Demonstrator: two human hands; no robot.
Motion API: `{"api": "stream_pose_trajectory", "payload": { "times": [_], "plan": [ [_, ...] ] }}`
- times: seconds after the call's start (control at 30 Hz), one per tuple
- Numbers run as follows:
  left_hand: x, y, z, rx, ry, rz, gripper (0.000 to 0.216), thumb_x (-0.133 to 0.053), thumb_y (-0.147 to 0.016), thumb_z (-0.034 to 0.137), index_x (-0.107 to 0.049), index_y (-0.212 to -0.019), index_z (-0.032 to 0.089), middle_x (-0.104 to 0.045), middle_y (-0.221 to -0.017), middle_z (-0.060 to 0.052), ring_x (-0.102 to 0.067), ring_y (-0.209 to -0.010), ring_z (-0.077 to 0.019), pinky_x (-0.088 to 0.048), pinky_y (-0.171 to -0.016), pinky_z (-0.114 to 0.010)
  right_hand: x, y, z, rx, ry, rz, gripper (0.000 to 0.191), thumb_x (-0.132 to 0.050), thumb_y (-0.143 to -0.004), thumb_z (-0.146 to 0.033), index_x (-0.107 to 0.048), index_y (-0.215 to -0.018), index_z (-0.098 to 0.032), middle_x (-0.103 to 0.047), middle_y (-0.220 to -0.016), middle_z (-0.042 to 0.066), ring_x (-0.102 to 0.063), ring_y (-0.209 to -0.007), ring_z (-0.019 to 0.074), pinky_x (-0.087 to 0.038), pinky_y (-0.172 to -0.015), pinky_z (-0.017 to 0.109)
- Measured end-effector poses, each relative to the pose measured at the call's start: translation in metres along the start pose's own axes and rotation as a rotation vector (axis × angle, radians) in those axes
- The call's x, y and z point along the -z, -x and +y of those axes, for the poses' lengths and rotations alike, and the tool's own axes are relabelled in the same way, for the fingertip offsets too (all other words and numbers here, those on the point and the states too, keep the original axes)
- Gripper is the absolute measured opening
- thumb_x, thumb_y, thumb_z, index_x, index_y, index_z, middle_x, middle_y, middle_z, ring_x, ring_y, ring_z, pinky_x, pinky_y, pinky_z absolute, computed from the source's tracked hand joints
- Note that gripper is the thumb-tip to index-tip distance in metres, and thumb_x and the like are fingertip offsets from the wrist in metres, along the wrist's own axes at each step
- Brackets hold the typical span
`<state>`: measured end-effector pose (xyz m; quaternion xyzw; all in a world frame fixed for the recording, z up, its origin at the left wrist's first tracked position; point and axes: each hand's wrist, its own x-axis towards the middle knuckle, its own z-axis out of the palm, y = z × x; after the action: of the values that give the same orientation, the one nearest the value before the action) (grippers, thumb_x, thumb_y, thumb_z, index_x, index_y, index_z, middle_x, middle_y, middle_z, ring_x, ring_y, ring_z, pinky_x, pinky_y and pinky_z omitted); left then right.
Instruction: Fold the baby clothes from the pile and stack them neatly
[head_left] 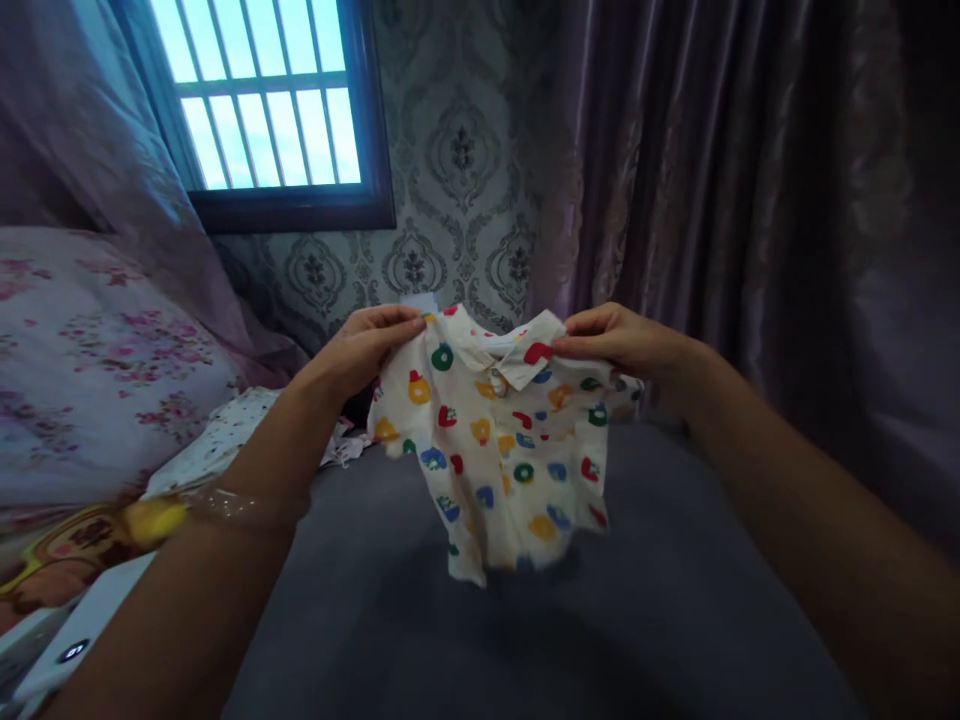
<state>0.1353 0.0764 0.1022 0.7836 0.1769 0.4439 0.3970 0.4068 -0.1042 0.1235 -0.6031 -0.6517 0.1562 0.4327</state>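
Shirt (pixel 502 450) is what we hold up in front of us, a small white one printed with red, yellow, blue and green shapes. It hangs in the air above the grey bed (pixel 675 600), and its lower hem is clear of the cover. Nearest to us, at the bottom left corner, lies a white device (pixel 67 640) with a small dark mark on it; we cannot tell what it is. Just past it, a clear bracelet (pixel 240 505) sits on our left wrist. Further out, our left hand (pixel 367 345) has its grip clenched on one shoulder of the shirt, thumb on top. Our right hand (pixel 622 340) pinches the other shoulder by the open collar (pixel 517 360), so the cloth is stretched between the two hands. Behind the left forearm a pale spotted cloth (pixel 225 430) lies crumpled on the bed, beside a big pillow (pixel 97 370) with pink flowers. Beyond the shirt rises patterned wallpaper (pixel 457 170), with a barred window (pixel 262 100) to its upper left and a heavy purple curtain (pixel 750 200) filling the right side.
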Motion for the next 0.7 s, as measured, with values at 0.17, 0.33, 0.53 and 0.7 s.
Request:
{"api": "stream_pose_trajectory", "payload": {
  "times": [0.17, 0.33, 0.53, 0.7],
  "plan": [
    [-0.003, -0.004, -0.001, 0.021, -0.082, -0.062, 0.043, -0.077, -0.059, 0.049, -0.067, -0.079, 0.012, -0.061, -0.064, -0.001, -0.058, -0.061, -0.0143, -0.047, -0.059, -0.025, -0.004, -0.003, -0.003, 0.007, 0.024, 0.096, 0.03, -0.077, -0.066, -0.049, -0.073, -0.074, -0.02, -0.061, -0.055, -0.002, -0.058, -0.05, 0.0115, -0.042, -0.039, 0.018],
    [-0.005, -0.004, -0.005, 0.002, 0.017, -0.019, 0.045, -0.072, -0.064, 0.052, -0.067, -0.087, 0.013, -0.065, -0.072, -0.002, -0.06, -0.064, -0.0148, -0.049, -0.059, -0.026, -0.008, -0.004, -0.001, -0.002, -0.093, 0.061, 0.03, -0.077, -0.066, -0.049, -0.072, -0.078, -0.021, -0.069, -0.069, 0.002, -0.064, -0.061, 0.016, -0.052, -0.049, 0.023],
    [-0.006, -0.009, -0.016, -0.023, 0.03, 0.044, 0.046, -0.072, -0.065, 0.051, -0.067, -0.09, 0.013, -0.066, -0.073, -0.003, -0.06, -0.063, -0.015, -0.049, -0.057, -0.025, -0.004, -0.005, 0.004, -0.037, -0.097, 0.059, 0.03, -0.076, -0.068, -0.048, -0.072, -0.082, -0.022, -0.072, -0.076, 0.003, -0.067, -0.066, 0.0181, -0.054, -0.051, 0.025],
    [-0.009, -0.014, -0.029, -0.025, -0.096, 0.044, 0.039, -0.072, -0.062, 0.048, -0.067, -0.078, 0.013, -0.062, -0.066, 0.0, -0.055, -0.059, -0.0121, -0.043, -0.051, -0.02, -0.003, -0.009, 0.012, -0.035, -0.009, 0.124, 0.031, -0.075, -0.068, -0.05, -0.071, -0.079, -0.021, -0.072, -0.075, 0.003, -0.066, -0.064, 0.0174, -0.053, -0.049, 0.023]
  ]
}}
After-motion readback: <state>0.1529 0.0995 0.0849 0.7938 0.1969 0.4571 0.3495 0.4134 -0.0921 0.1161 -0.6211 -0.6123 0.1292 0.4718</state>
